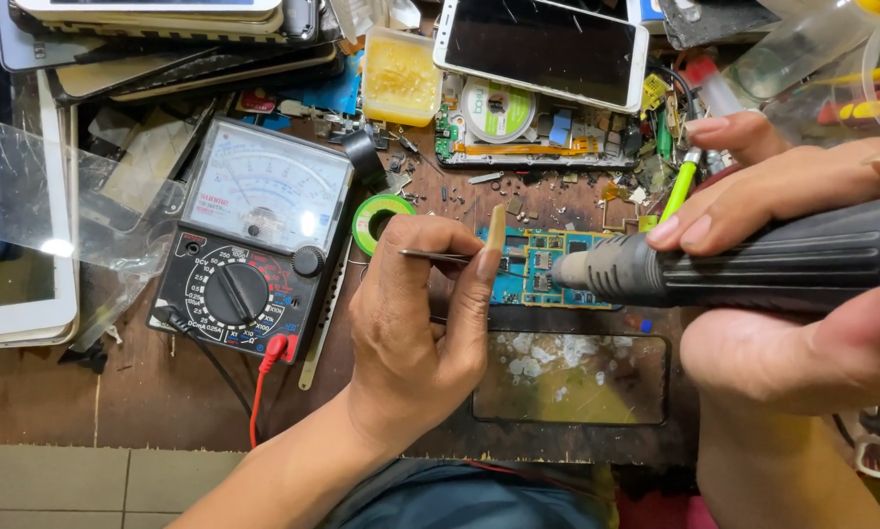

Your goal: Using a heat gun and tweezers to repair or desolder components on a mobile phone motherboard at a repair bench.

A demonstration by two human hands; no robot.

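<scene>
A blue circuit board [528, 284] lies on the brown workbench in the middle of the view. My left hand [415, 313] pinches thin metal tweezers [440, 256], their tips pointing right over the board's left end. My right hand [802, 284] grips a thick dark grey hot-air handpiece [753, 264]. Its grey nozzle [582, 271] points left and hovers just above the board, close to the tweezer tips.
An analog multimeter [254, 235] with red and black leads sits at left. A green solder roll [376, 217], a white phone [543, 44], an opened phone [528, 127], a yellow tub [401, 78], stacked tablets [156, 39] and a worn dark mat [572, 377] crowd the bench.
</scene>
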